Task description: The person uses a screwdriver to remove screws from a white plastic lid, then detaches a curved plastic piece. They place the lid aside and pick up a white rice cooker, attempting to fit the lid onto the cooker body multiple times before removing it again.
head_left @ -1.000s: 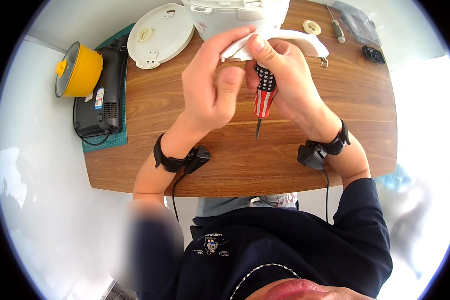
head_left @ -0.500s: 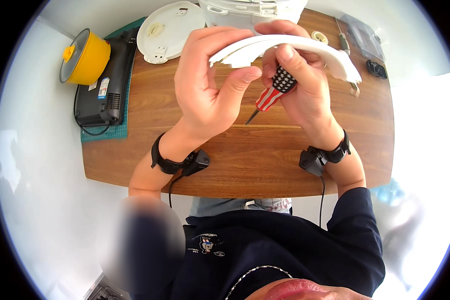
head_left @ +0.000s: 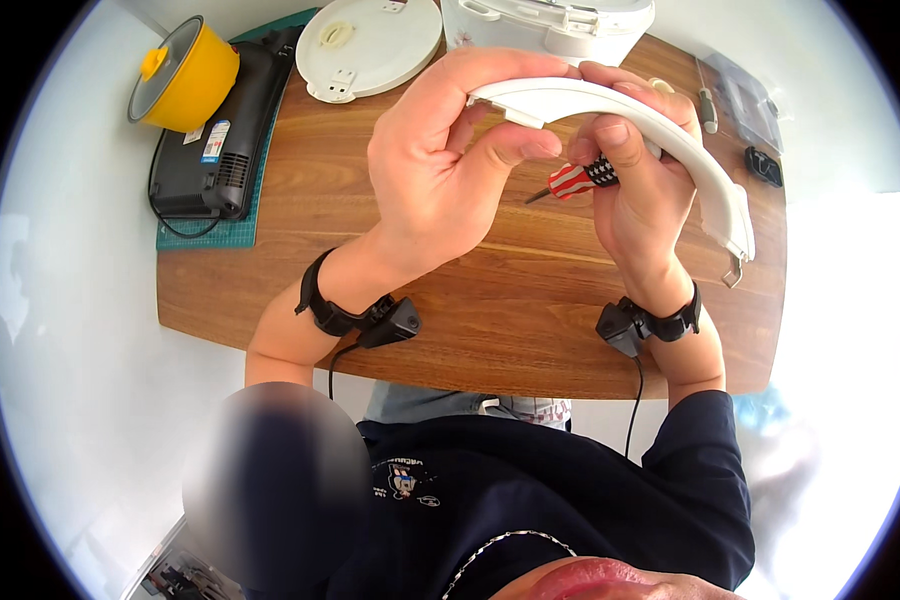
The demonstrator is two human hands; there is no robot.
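A curved white plastic handle (head_left: pixel 660 130) is held up above the table between both hands, with a small metal clip at its lower right end. My left hand (head_left: pixel 440 160) is closed round the handle's left end, its thumb below and its fingers behind. My right hand (head_left: pixel 642 195) grips the middle of the handle with the thumb in front. Tucked in the same right hand is a screwdriver (head_left: pixel 572 182) with a red, white and black starred grip, its tip pointing down left. Some of the right fingers are hidden behind the handle.
A round white lid (head_left: pixel 370 50) and a white lidded container (head_left: pixel 555 30) stand at the back. On the left, a yellow pot (head_left: pixel 195 85) sits on a black appliance (head_left: pixel 200 180) over a green mat (head_left: pixel 240 225). A slim tool (head_left: pixel 708 110), clear plastic box (head_left: pixel 748 105) and black item (head_left: pixel 763 166) lie back right.
The handle has moved right and turned, so its right end hangs lower with the clip showing. The screwdriver lies flatter in my right hand. Both hands have shifted slightly right.
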